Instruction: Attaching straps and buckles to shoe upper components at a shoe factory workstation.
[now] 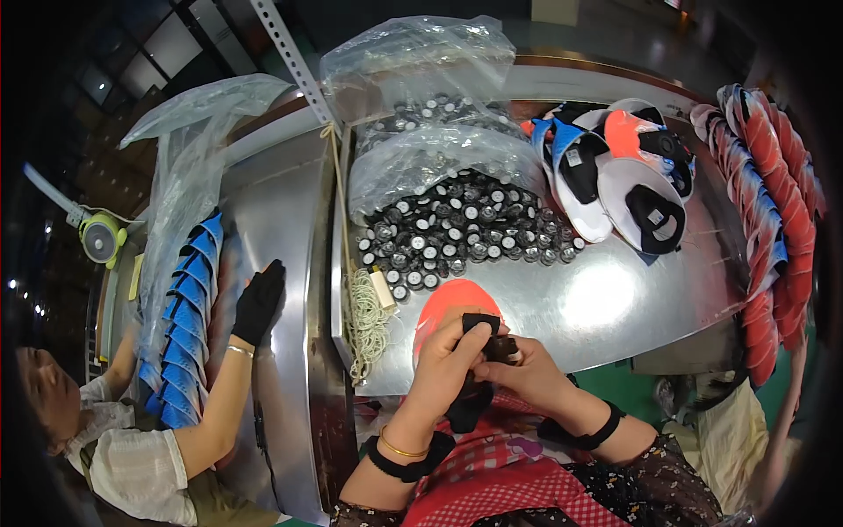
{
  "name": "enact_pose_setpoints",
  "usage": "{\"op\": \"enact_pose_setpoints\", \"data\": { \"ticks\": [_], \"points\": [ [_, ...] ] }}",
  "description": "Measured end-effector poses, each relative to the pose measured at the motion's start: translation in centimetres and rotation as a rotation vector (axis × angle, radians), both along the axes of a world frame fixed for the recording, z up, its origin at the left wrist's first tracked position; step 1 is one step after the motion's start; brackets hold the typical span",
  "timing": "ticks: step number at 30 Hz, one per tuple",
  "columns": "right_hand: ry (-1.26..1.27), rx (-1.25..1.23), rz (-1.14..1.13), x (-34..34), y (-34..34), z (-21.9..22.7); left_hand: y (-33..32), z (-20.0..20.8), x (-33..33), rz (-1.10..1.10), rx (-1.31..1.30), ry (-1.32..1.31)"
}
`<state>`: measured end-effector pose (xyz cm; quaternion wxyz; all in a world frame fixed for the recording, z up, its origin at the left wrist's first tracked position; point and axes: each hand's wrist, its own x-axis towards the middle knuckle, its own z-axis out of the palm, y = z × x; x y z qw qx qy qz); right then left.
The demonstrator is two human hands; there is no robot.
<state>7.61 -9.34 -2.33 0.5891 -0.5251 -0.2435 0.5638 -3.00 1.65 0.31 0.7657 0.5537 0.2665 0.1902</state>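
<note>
A sun visor with an orange-red brim point(446, 301) is in front of me, low over the near edge of the metal table. My left hand point(442, 362) is closed on it, with thumb and fingers pinching a black band point(480, 324) at its top. Close beside, my right hand point(529, 376) grips a small dark brown, shiny part point(503, 350) against the visor. The fingers partly cover this part, so its exact kind is unclear. Beyond my hands lies a heap of small black round parts with white centres point(472, 213), spilling from a clear plastic bag point(439, 145).
Several white, blue and red visors point(645, 206) lie at the back right. Stacked visors point(777, 211) stand at the right edge. Pale cord point(367, 329) lies left. A co-worker's gloved hand point(260, 303) is beside a blue visor stack point(186, 303) across a metal divider.
</note>
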Motion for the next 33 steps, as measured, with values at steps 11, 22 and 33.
{"op": "enact_pose_setpoints", "data": {
  "ticks": [11, 22, 33],
  "points": [
    [-0.102, -0.045, -0.147, 1.2, -0.4, 3.1, -1.2, -3.1, -2.7, -0.071, 0.737, 0.315],
    [-0.374, -0.025, -0.056, -0.5, -1.5, 1.2, 1.2, -6.0, 1.5, 0.108, -0.045, -0.075],
    [-0.105, -0.048, -0.021, -1.0, 0.7, 2.0, 2.3, -2.8, 1.9, -0.175, -0.191, -0.092]
  ]
}}
